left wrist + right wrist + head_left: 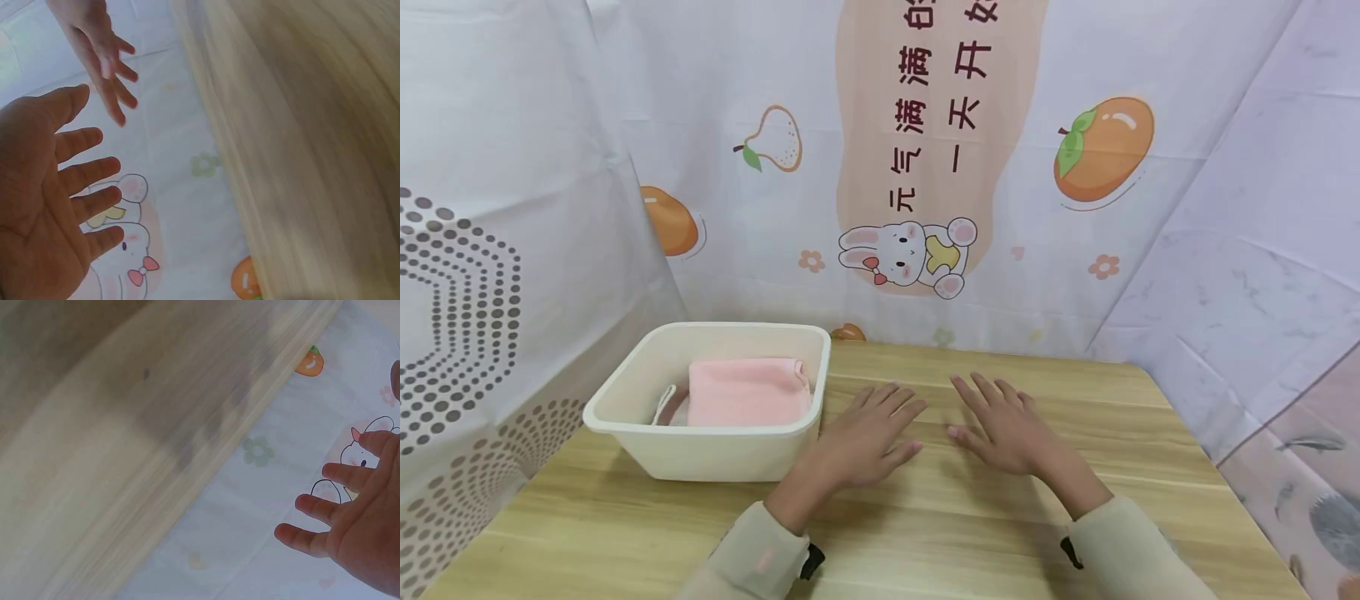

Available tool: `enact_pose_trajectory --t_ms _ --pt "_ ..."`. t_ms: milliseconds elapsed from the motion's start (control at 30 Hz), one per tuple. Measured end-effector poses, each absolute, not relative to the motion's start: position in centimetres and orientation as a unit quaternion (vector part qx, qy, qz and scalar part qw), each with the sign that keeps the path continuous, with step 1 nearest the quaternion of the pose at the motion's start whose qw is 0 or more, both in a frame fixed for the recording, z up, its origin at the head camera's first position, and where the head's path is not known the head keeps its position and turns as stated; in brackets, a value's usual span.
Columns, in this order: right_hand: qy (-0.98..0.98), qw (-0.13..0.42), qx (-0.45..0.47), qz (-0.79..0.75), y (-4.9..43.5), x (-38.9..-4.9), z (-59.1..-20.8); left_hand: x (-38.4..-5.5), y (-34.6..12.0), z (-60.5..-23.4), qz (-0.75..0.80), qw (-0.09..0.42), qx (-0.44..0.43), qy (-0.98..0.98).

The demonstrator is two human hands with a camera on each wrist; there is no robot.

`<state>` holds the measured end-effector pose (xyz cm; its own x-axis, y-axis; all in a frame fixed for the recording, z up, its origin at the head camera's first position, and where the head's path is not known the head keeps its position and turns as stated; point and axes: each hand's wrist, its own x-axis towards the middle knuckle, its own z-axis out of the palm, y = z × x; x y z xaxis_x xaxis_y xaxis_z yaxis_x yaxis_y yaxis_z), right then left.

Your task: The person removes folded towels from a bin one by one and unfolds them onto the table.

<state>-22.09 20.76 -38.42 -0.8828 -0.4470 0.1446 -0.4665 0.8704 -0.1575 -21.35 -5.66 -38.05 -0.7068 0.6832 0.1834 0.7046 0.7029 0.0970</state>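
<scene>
Both hands hover above the wooden table, palms down, with fingers spread and nothing held. The left hand (pixel 868 437) is just right of a cream plastic basin (pixel 715 454); in the left wrist view the left palm (pixel 37 200) shows bare. To its right, separated by a gap, is the right hand (pixel 1011 429), whose fingers also stretch forward; the right wrist view shows that palm (pixel 369 519) bare too. Inside the basin lies a folded pink towel (pixel 748 392). Beside the towel is a partly hidden item with a white edge (pixel 664 404).
The wooden table (pixel 925 533) spreads under both hands. A printed cloth (pixel 760 217) with fruit, a rabbit and writing hangs at the back edge. Patterned cloths hang at the left (pixel 512 167) and right (pixel 1262 275) sides.
</scene>
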Motion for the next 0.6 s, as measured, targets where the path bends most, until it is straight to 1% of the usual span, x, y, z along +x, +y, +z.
enact_pose_trajectory --t_ms 100,300,600 --pt "-0.965 0.061 0.240 0.086 20.8 -22.6 -38.3 -21.1 -5.3 -37.5 -0.073 0.099 -0.390 -0.912" --pt "-0.962 0.096 0.244 0.081 20.2 -23.7 -37.4 -20.4 -5.5 -35.5 -0.082 0.154 -0.414 -0.893" --pt "-0.956 0.113 0.258 0.077 18.7 -24.9 -35.6 -19.9 -8.1 -33.2 -0.096 0.203 -0.391 -0.893"
